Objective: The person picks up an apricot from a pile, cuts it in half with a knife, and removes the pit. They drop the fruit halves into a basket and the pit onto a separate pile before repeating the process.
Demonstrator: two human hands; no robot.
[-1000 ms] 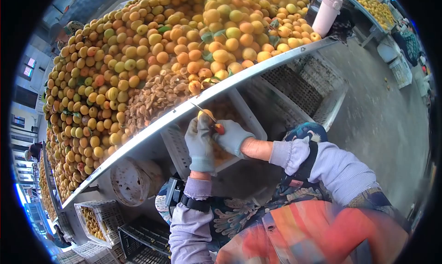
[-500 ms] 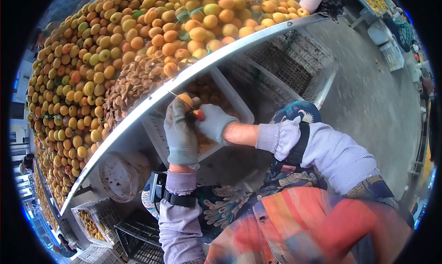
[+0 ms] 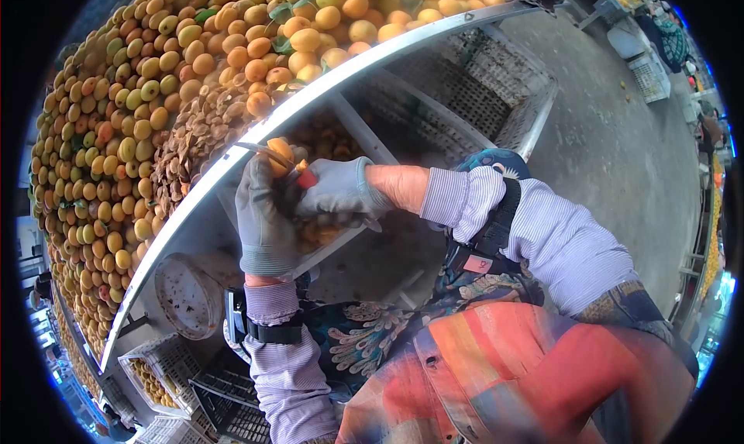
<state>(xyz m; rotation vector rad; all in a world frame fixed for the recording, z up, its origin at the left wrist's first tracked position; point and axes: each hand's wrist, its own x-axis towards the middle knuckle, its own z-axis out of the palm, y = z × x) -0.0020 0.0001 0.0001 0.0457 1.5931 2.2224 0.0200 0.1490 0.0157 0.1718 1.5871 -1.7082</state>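
My left hand (image 3: 266, 219), in a grey glove, is closed around an orange-yellow apricot (image 3: 279, 156) just inside the table's metal rim. The fruit looks cut open. My right hand (image 3: 339, 190), also gloved, grips a small knife by its red handle (image 3: 307, 178). Its thin blade (image 3: 262, 149) reaches left across the apricot toward the rim. Both hands are close together above a white crate (image 3: 359, 128) with orange fruit pieces in it. Some fingertips are hidden behind the gloves.
Many apricots (image 3: 147, 126) and a heap of brown pits (image 3: 194, 138) lie on the table behind its curved metal rim (image 3: 316, 76). A white bucket (image 3: 186, 297), a black crate (image 3: 229, 397) and a crate of small yellow-brown items (image 3: 159, 374) stand lower left.
The apricot now appears split, with the blade across it. Both hands have shifted left in view, and the right hand has turned, its fingers lower. The whole view has shifted somewhat.
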